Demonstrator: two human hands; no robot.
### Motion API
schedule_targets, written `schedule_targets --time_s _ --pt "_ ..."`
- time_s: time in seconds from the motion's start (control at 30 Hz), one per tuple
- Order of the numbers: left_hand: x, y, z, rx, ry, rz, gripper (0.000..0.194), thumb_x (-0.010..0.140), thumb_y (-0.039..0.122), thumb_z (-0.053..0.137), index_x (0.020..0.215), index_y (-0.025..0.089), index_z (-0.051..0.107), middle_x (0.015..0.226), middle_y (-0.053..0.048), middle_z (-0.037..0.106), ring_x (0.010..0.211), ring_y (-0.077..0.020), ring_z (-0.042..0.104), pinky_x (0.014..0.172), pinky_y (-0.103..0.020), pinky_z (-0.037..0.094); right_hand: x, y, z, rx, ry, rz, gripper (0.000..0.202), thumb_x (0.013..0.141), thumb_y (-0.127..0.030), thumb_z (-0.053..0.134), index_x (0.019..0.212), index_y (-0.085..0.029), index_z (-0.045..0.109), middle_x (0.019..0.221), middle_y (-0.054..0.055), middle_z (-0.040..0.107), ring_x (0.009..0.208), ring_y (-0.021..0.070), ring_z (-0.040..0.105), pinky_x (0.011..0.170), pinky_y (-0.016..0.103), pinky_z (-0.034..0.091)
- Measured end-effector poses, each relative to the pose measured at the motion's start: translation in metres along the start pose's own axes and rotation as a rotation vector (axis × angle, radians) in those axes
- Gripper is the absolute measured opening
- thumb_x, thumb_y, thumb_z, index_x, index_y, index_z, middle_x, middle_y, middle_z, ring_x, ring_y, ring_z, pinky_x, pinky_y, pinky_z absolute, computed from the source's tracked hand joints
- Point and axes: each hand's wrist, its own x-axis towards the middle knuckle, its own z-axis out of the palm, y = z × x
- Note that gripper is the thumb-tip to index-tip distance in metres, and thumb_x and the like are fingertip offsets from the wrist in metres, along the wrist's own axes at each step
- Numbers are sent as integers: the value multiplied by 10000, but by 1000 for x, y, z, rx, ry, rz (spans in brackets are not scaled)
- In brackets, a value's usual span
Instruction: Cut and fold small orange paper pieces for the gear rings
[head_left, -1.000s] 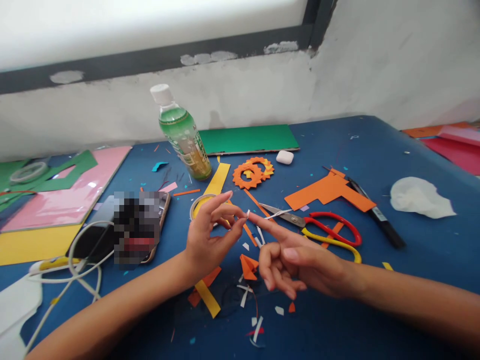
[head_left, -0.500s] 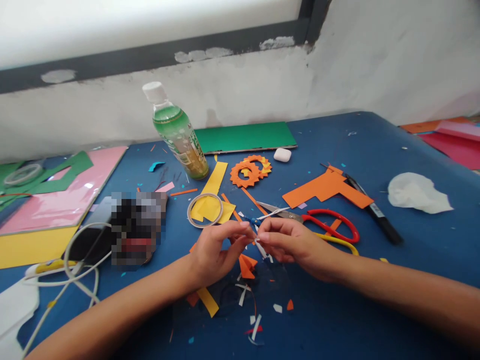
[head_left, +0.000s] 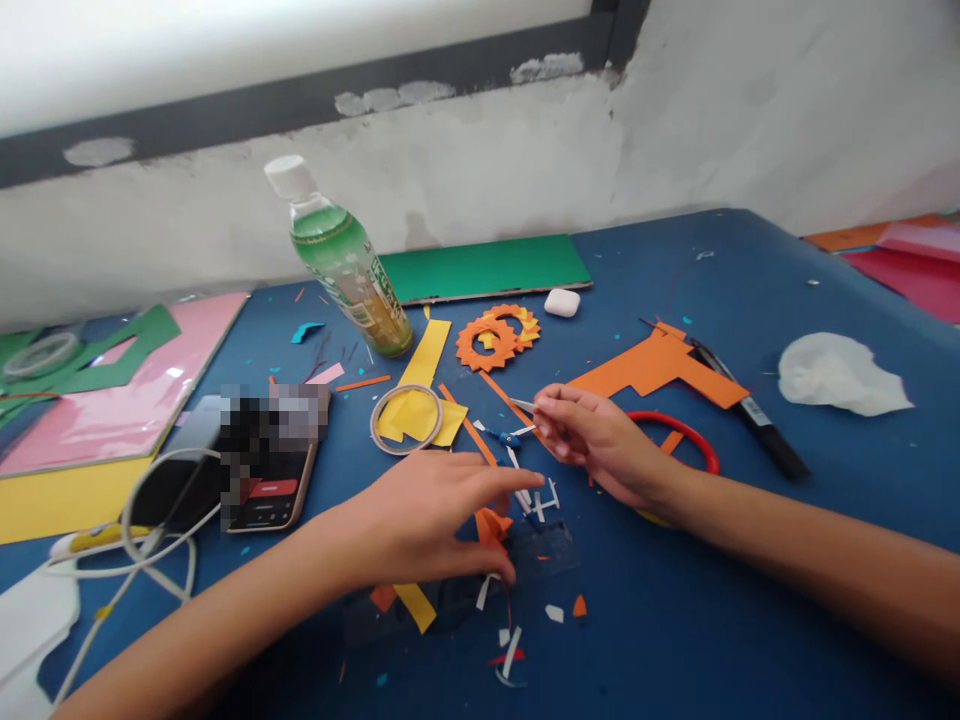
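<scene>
My left hand [head_left: 442, 515] hovers with thumb and fingers spread around a small folded orange paper piece [head_left: 493, 528]. Just beyond its fingertips lie thin white paper strips [head_left: 547, 503] stuck together crosswise. My right hand [head_left: 589, 432] is closed, thumb and fingertips pinched, over the middle of the scissors. A blade tip [head_left: 520, 405] pokes out left of the fingers, and the red handle [head_left: 712, 445] shows behind the wrist. Whatever is in the pinch is hidden. A small blue paper piece with white strips [head_left: 510, 438] lies between my hands.
A tape roll [head_left: 376, 432] lies on yellow paper, with orange toothed paper rings [head_left: 486, 345] behind it. A drink bottle [head_left: 349, 270] stands at the back left. The phone [head_left: 281, 490] and white cable [head_left: 169, 555] are left; an orange cutout [head_left: 652, 365] and black marker [head_left: 772, 440] right.
My hands have parted from a fingertip-to-fingertip pinch. The left has opened and come lower over the orange piece; the right has moved up over the scissors. The crossed white strips now show on the table.
</scene>
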Motion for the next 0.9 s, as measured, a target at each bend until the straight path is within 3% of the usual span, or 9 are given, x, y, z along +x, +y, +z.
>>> schedule_targets --time_s 0.07,0.17,0.5,0.6,0.77,0.9 --pt "0 3 -1 86 -123 1 574 724 359 693 1216 168 467 827 -58 670 721 -184 640 611 -262 484 2 0 -2 5 -15 -3 254 755 -391 608 714 -182 471 589 -70 462 427 28 360 382 182 166" --pt "1 4 1 123 -187 22 525 747 270 677 1214 142 473 844 -73 672 729 -186 639 634 -268 484 2 1 -3 -3 -32 3 249 775 -386 594 725 -185 456 601 -68 470 433 28 369 385 178 182" --pt "0 -8 -3 17 -90 -100 351 849 201 527 1198 185 497 894 -64 693 779 -176 664 665 -262 501 3 5 -6 -112 -119 -69 241 782 -380 605 812 -193 456 629 -64 478 459 36 396 395 177 253" --pt "0 -14 -4 -89 -5 -173 357 838 182 523 1193 184 492 910 -62 694 792 -168 664 683 -274 521 1 7 -7 -214 -151 -115 251 773 -362 624 869 -205 453 686 -52 478 550 57 455 454 184 350" --pt "1 -25 5 -303 260 -189 355 786 72 520 1127 172 515 865 -48 691 757 -121 660 646 -209 533 -4 11 -4 -409 -129 -156 251 786 -299 614 944 -214 438 866 10 536 785 113 552 608 230 466" --pt "2 -26 14 -347 419 -131 354 759 15 523 1076 172 539 830 -42 685 734 -106 656 622 -180 536 -6 14 -1 -335 -122 -111 271 797 -309 605 962 -228 406 947 24 534 884 136 588 691 263 499"
